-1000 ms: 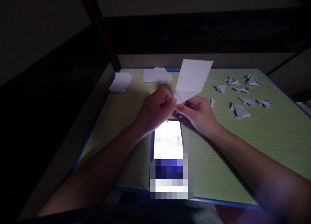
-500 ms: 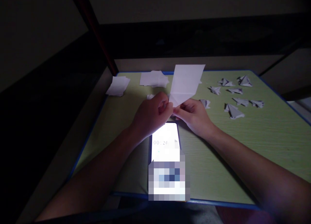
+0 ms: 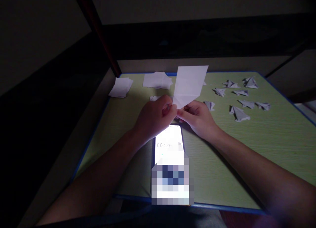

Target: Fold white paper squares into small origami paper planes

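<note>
One creased white sheet (image 3: 190,81) in both hands (image 3: 154,117) (image 3: 201,117)

1. Phone (image 3: 169,135): face up near the front, screen lit, big digits reading 00:26; lower part pixelated.
2. Desk (image 3: 247,162): pale green top with faint grain, blue edging (image 3: 222,207) around it.
3. Dark red post (image 3: 95,27): slanted in view, its visible foot by the far-left corner.
4. Dark band (image 3: 197,40): runs across behind, paler wall (image 3: 197,4) above it.
5. Pale item (image 3: 306,110): past the right edge, mostly cut off; can't identify.
6. Dark red patch (image 3: 239,218): below the front edge, blurry.
</note>
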`<action>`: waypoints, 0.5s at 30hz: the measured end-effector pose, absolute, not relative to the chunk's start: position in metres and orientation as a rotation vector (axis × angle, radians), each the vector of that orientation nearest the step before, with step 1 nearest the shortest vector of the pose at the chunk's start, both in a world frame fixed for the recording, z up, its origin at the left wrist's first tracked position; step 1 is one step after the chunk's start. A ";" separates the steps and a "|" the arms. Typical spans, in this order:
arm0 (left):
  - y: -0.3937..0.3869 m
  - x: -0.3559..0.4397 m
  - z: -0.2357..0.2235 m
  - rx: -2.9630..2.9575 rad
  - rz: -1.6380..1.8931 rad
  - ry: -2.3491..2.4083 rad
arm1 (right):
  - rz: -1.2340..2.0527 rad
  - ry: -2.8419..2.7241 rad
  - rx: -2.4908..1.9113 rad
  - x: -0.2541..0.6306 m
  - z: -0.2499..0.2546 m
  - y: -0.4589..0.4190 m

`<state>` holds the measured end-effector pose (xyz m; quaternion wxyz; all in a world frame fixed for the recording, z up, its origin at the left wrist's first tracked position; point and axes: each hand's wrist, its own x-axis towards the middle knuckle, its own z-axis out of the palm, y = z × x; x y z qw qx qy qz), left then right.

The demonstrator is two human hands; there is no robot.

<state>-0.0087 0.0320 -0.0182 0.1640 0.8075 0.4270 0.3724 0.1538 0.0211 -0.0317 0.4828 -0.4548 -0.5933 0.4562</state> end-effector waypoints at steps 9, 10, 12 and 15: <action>0.031 -0.010 -0.008 2.504 0.943 1.383 | 1.073 -1.398 -1.101 0.154 -0.033 0.022; 0.031 -0.010 -0.008 2.509 0.940 1.390 | 1.069 -1.389 -1.114 0.154 -0.033 0.021; 0.031 -0.011 -0.008 2.526 0.933 1.396 | 1.065 -1.373 -1.143 0.154 -0.032 0.021; 0.031 -0.011 -0.009 2.570 0.908 1.384 | 1.072 -1.345 -1.163 0.154 -0.031 0.021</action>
